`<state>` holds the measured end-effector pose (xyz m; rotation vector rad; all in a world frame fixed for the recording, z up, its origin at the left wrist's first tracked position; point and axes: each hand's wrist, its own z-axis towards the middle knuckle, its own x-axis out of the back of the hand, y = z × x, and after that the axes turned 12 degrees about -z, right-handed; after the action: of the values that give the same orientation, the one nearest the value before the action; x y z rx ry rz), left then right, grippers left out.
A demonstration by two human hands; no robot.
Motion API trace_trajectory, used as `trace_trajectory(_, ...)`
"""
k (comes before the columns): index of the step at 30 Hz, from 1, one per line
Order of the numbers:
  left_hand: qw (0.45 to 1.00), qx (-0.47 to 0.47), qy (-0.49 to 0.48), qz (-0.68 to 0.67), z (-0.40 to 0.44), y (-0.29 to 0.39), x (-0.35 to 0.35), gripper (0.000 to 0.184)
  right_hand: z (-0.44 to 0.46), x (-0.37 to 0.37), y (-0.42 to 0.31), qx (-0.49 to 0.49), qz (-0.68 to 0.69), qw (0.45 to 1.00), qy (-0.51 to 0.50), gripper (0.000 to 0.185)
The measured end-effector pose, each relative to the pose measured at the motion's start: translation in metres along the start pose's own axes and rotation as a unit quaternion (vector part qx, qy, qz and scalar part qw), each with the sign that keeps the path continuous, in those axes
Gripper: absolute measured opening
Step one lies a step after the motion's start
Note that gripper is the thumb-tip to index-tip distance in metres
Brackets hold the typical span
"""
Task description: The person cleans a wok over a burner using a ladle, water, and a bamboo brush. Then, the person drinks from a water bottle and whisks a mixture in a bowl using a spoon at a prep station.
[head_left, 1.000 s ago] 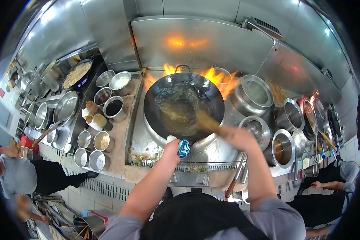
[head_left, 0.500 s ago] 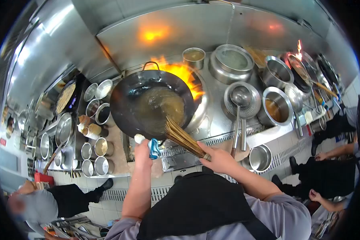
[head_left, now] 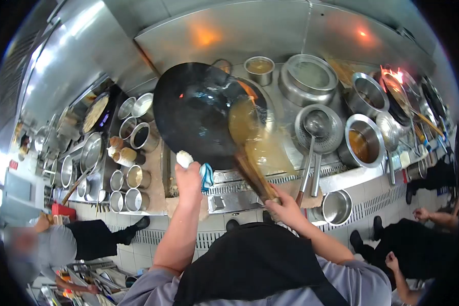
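Note:
A large black wok (head_left: 191, 112) is tilted to the right over the burner. Closed around its near edge, my left hand (head_left: 189, 178) grips it through a folded blue-and-white cloth (head_left: 206, 176); the handle itself is hidden. Cloudy water (head_left: 271, 153) spills over the wok's right side onto the steel stovetop. My right hand (head_left: 287, 208) is wrapped around the lower end of a bamboo wok brush (head_left: 257, 178). The bristle end, blurred by motion, is at the wok's lower right rim beside the pouring water.
Right of the wok are a perforated strainer with a ladle (head_left: 319, 130), a pot of brown liquid (head_left: 362, 143) and a lidded pot (head_left: 311, 76). Metal cups (head_left: 136, 199) and sauce bottles (head_left: 125, 155) stand left. Co-workers (head_left: 89, 239) stand on both sides.
The wok has tipped to the right and its water now pours out. The brush has swung right and down with my right hand. Flames behind the wok show much less.

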<state>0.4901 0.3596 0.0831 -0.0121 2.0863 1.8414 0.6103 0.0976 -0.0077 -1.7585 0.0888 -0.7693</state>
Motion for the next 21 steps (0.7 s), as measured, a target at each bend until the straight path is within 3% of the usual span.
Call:
trace_trajectory(2, 1.0, 0.004, -0.008, 0.01, -0.005, 0.012, -0.01, 0.017, 0.004, 0.009, 0.01, -0.022, 0.067, 0.997, -0.008, 0.063)
trace_trajectory(4, 0.999, -0.015, -0.013, 0.027, -0.007, 0.017, -0.019, 0.017, -0.003, 0.04, -0.019, -0.136, 0.254, 0.957, -0.029, 0.063)
trace_trajectory(6, 0.999, -0.034, -0.015, 0.04, -0.008, 0.015, -0.026, 0.017, 0.0, 0.058, -0.042, -0.164, 0.251, 0.954, -0.025, 0.062)
trace_trajectory(9, 0.975, -0.131, -0.032, 0.178, -0.023, 0.009, -0.034, 0.023, 0.034, 0.049, -0.034, 0.087, -0.014, 0.996, -0.005, 0.065)
trace_trajectory(11, 0.942, -0.196, -0.045, 0.267, -0.042, -0.001, -0.038, 0.027, 0.107, 0.04, -0.069, 0.054, -0.009, 0.99, -0.131, 0.063)
trace_trajectory(12, 0.923, -0.229, -0.051, 0.306, -0.055, -0.009, -0.038, 0.029, 0.185, 0.0, -0.021, 0.163, -0.008, 0.987, -0.013, 0.056)
trace_trajectory(13, 0.924, -0.229, -0.054, 0.302, -0.065, -0.015, -0.035, 0.029, 0.226, 0.022, -0.049, 0.037, 0.048, 0.998, 0.012, 0.049)
trace_trajectory(15, 0.891, -0.267, -0.106, 0.351, -0.068, -0.02, -0.031, 0.032, 0.244, 0.06, -0.11, -0.099, 0.244, 0.963, 0.055, 0.051)
trace_trajectory(16, 0.891, -0.268, -0.106, 0.351, -0.063, -0.018, -0.029, 0.032, 0.231, 0.049, -0.123, -0.098, 0.245, 0.963, 0.055, 0.051)
trace_trajectory(18, 0.903, -0.276, -0.066, 0.322, -0.053, -0.02, -0.033, 0.031, 0.18, 0.013, -0.124, 0.056, 0.044, 0.997, 0.01, 0.058)
trace_trajectory(19, 0.927, -0.232, -0.052, 0.292, -0.05, -0.011, -0.034, 0.031, 0.15, -0.002, -0.105, 0.177, -0.018, 0.984, -0.003, 0.062)
trace_trajectory(21, 0.94, -0.21, -0.039, 0.265, -0.033, -0.016, -0.016, 0.031, 0.153, 0.005, -0.024, 0.264, -0.196, 0.942, -0.072, 0.068)
